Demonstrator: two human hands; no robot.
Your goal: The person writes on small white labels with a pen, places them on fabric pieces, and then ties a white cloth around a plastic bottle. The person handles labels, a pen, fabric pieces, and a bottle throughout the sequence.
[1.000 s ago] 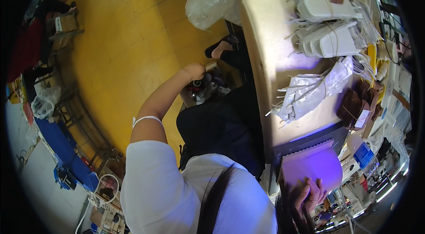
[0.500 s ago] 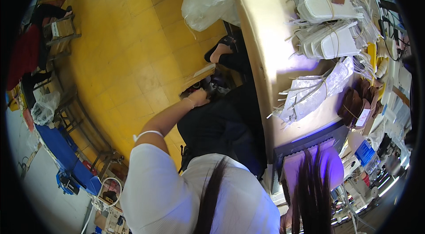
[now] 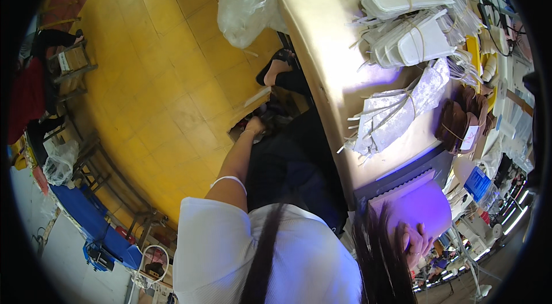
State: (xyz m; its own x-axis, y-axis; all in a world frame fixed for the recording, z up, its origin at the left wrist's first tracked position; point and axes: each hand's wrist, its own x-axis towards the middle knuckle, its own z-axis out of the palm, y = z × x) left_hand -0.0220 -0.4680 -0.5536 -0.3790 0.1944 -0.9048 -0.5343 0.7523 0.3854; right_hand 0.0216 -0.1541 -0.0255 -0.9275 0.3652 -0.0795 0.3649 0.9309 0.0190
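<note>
At drawer [image 3: 257,96], left hand [image 3: 253,125] beside clutter [image 3: 275,116]; pink panel [image 3: 424,205] at right hand's [image 3: 416,245] fingertips; can't tell either grip.

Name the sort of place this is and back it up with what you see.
Probably a workshop that sews cut pieces: banded bundles of white pieces and a tied brown bundle lie on the worktable, near what look like thread cones.

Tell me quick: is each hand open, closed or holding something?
Left hand: at the box; fingers unclear, cannot tell.
Right hand: fingers bent on the purple-lit sheet; grip cannot be told.
</note>
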